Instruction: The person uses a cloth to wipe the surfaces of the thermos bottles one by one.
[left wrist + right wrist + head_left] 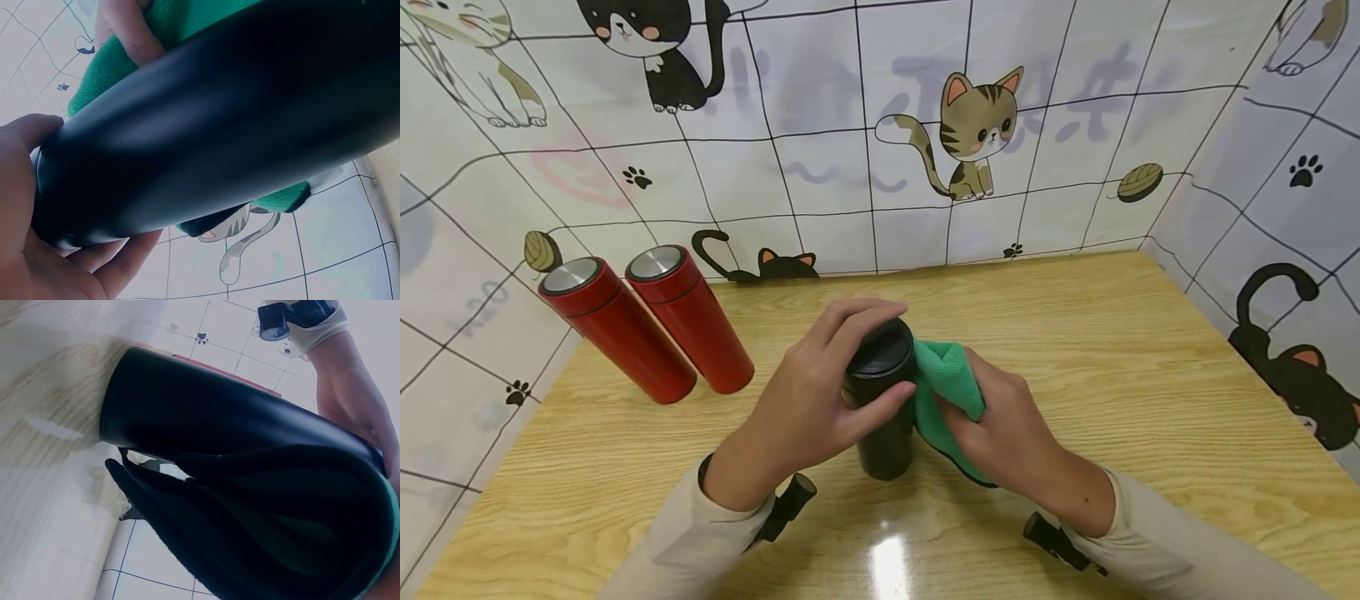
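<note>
A black cylindrical flask stands upright on the wooden table. My left hand grips it around the top, thumb on the near side and fingers over the far side of the lid. In the left wrist view the same hand curls round the end of the flask. My right hand holds a folded green cloth against the flask's right side. The cloth's dark edge hangs down toward the table. In the right wrist view the cloth lies along the flask.
Two red flasks with silver-topped lids stand at the back left of the table. A white wall covering with grid lines and cartoon cats rises behind the table and along both sides.
</note>
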Available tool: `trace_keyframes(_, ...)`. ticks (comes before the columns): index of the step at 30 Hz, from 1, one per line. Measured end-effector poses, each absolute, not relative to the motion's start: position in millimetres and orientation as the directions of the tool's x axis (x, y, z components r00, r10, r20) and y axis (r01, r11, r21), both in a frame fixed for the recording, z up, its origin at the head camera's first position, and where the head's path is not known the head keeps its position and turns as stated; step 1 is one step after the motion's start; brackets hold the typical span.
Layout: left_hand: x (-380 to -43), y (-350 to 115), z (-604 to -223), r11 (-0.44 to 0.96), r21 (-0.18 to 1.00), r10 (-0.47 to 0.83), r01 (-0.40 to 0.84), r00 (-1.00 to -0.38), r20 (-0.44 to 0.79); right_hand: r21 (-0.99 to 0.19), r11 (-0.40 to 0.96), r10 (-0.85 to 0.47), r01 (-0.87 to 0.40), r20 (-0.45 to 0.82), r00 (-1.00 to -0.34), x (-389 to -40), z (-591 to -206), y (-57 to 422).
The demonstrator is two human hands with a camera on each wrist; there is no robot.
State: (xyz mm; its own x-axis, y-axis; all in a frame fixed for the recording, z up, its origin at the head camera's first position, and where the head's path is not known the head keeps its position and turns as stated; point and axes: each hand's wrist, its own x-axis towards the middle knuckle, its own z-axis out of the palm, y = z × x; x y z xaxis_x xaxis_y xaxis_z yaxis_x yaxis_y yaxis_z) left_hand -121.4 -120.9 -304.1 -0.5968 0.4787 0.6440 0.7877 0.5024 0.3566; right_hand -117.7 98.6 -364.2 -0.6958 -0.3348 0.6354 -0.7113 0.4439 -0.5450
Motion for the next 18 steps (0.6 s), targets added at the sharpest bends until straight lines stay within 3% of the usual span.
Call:
trace_keyframes(6, -121.1, -121.4, -304.4, 0.484, 0.378, 0.479, 0.789, -0.601, 0.640, -0.548, 0.473, -0.396, -0.690, 0.568, -0.722, -120.2, -366.5, 97.8)
trace_keyframes(18, -121.7, -122.2, -304.8, 0.474, 0.364, 0.477, 0.802, -0.581, 0.659, -0.541, 0.449, -0.323, -0.711, 0.644, -0.693, -116.9, -363.7, 99.5)
